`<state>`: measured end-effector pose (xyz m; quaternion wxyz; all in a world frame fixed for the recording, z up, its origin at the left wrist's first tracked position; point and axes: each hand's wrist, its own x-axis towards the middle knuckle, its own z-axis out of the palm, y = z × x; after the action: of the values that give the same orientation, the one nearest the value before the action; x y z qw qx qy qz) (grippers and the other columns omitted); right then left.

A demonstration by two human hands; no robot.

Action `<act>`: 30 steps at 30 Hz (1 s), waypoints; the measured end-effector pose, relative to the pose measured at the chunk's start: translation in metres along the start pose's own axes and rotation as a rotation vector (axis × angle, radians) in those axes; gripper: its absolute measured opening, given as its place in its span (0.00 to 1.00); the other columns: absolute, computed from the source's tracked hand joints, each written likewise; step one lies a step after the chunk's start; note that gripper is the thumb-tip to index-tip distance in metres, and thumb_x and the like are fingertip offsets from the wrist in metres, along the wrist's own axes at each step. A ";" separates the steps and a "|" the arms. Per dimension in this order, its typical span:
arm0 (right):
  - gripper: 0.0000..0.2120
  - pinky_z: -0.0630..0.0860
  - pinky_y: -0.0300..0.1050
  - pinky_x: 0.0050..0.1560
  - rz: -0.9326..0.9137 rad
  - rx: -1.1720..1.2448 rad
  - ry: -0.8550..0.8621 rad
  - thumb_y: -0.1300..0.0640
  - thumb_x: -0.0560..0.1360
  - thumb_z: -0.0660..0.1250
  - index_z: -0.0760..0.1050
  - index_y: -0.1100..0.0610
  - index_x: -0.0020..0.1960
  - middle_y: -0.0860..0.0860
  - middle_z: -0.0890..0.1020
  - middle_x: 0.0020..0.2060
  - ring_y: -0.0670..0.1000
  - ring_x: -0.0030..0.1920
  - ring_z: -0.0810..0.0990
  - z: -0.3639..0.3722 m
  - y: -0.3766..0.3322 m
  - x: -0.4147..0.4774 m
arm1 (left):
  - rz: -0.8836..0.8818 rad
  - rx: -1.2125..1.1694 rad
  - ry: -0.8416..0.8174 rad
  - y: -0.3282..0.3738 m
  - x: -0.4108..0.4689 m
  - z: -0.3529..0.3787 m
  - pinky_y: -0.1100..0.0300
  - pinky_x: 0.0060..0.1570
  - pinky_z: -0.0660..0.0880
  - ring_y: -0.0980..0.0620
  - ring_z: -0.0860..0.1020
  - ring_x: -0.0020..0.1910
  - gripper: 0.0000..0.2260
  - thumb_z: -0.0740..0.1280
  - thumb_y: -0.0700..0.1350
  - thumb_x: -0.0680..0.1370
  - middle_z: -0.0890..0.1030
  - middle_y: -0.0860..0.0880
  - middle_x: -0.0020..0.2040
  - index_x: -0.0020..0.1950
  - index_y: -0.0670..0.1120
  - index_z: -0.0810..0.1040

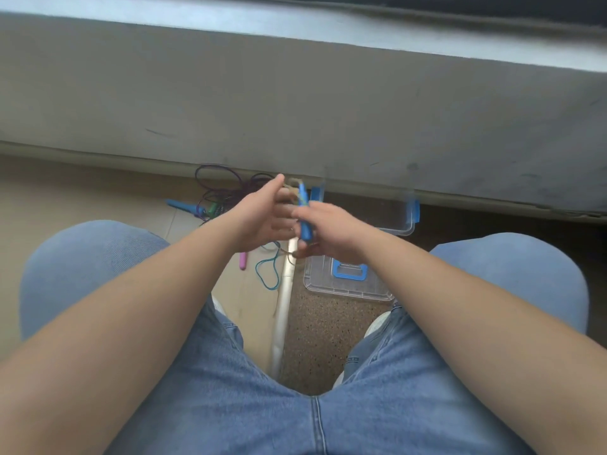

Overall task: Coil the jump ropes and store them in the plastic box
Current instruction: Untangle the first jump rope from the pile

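Soft, even daylight, moderately bright. Cool bluish sheen along the top of the grey ledge (295,24). Shadows faint and diffuse, deepest on the floor (328,339) under the ledge at right. Motion blur smears the left hand (262,215), the right hand (331,228) and the blue handle (304,221) it grips. Wide-angle bowing at the edges; near forearms soft.

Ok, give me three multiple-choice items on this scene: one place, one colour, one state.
1. Where does the purple rope lie? A on the floor B on a shelf C on a knee
2. What colour is the handle in the right hand? A pink B blue C white
3. How is the plastic box? A latched shut B lid off C upside down
Answers: A, it lies tangled on the floor; B, the fingers curl round a blue handle; B, the lid lies on the floor in front of the open box.
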<state>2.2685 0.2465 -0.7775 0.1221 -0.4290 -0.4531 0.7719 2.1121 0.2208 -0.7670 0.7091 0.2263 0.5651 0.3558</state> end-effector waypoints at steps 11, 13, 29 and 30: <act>0.06 0.78 0.43 0.32 -0.145 0.198 0.494 0.53 0.85 0.56 0.67 0.56 0.56 0.55 0.76 0.40 0.51 0.33 0.77 -0.049 -0.027 0.006 | -0.054 1.411 -0.047 -0.036 0.013 -0.022 0.45 0.55 0.77 0.49 0.82 0.38 0.12 0.59 0.57 0.80 0.84 0.52 0.48 0.50 0.53 0.79; 0.08 0.80 0.43 0.33 -0.137 0.143 0.590 0.53 0.85 0.55 0.67 0.56 0.59 0.54 0.74 0.41 0.50 0.34 0.74 -0.059 -0.021 0.011 | -0.097 1.437 0.012 -0.040 0.018 -0.040 0.46 0.53 0.80 0.44 0.84 0.42 0.13 0.58 0.53 0.81 0.84 0.47 0.50 0.53 0.49 0.79; 0.15 0.82 0.53 0.46 0.172 -0.050 0.341 0.44 0.81 0.64 0.73 0.56 0.52 0.53 0.74 0.37 0.52 0.36 0.76 -0.035 0.005 0.001 | -0.018 0.020 0.174 -0.002 0.016 -0.011 0.65 0.21 0.52 0.56 0.56 0.27 0.09 0.63 0.47 0.81 0.68 0.52 0.31 0.59 0.48 0.77; 0.11 0.81 0.53 0.49 0.151 -0.091 0.272 0.48 0.81 0.65 0.74 0.56 0.54 0.54 0.78 0.41 0.52 0.41 0.79 -0.030 0.006 -0.001 | -0.013 -0.061 0.168 0.000 0.017 -0.010 0.66 0.20 0.53 0.56 0.57 0.26 0.09 0.64 0.47 0.81 0.69 0.51 0.32 0.60 0.47 0.77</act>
<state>2.2932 0.2610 -0.7883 0.1044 -0.5674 -0.4336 0.6922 2.1044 0.2327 -0.7806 0.6679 0.1705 0.6131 0.3859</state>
